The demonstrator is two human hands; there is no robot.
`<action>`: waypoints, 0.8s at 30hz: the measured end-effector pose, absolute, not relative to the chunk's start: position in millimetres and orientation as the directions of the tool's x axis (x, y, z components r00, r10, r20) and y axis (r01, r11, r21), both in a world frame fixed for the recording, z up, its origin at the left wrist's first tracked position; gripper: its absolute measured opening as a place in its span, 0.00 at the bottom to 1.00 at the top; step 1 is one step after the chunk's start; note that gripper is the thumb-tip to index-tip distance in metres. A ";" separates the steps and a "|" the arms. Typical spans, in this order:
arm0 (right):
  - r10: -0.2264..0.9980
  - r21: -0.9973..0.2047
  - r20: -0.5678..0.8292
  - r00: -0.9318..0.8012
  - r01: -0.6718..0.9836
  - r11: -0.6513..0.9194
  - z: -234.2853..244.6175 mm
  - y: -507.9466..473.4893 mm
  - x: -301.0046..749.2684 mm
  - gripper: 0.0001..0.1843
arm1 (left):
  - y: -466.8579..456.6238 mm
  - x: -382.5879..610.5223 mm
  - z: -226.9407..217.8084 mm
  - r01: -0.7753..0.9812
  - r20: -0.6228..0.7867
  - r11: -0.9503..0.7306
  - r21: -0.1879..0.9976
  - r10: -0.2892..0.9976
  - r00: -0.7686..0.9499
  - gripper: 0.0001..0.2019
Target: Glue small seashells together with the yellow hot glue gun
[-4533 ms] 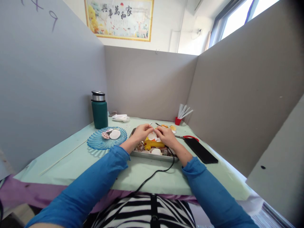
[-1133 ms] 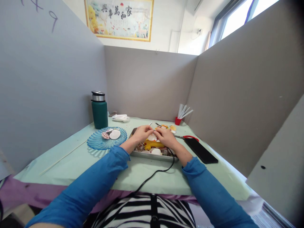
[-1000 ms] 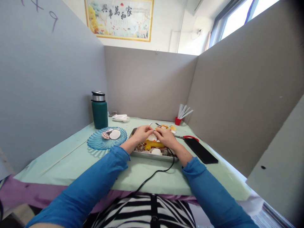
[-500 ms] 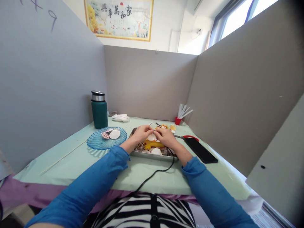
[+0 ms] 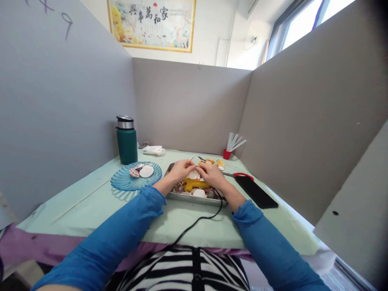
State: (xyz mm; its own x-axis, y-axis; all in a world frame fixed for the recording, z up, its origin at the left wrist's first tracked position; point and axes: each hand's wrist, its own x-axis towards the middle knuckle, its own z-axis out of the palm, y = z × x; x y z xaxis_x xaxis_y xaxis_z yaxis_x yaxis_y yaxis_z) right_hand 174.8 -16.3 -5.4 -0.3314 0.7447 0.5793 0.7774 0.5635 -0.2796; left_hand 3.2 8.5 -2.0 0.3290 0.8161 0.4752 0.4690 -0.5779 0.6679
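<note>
Cable (image 5: 209,218) comes up from the near edge of the green cloth (image 5: 169,228), and I follow it into the metal tray (image 5: 194,198). Inside lie a white shell (image 5: 199,193) near the front rim, a yellow tool (image 5: 194,185) and brown speckled shells (image 5: 178,187). Over them, the left hand (image 5: 182,169) and the right hand (image 5: 213,174) are curled, thumbs and fingertips drawn together; I cannot tell what they pinch. A round white piece (image 5: 194,175) shows just below the fingertips, held or lying in the tray, I can't say which. Left of the tray, a blue plate (image 5: 119,182) carries a striped shell (image 5: 134,172) and a flat white disc (image 5: 146,171). Farther back, a red cup (image 5: 227,154) holds white sticks (image 5: 233,141).

Against my first frame, the fingertips are closer together and hide more of the round piece; plate and tray haven't shifted.

For moving, I have a strip of cloth before the tray. A phone (image 5: 257,192) and scissors (image 5: 245,175) crowd the right, the plate the left, and a grey partition (image 5: 194,105) closes the back.
</note>
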 end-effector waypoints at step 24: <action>0.719 -0.335 0.643 -0.263 0.748 0.573 -6.4 -14.8 176.3 0.16 | -0.3 3.3 3.3 0.390 0.465 -0.554 0.735 0.831 0.305 0.13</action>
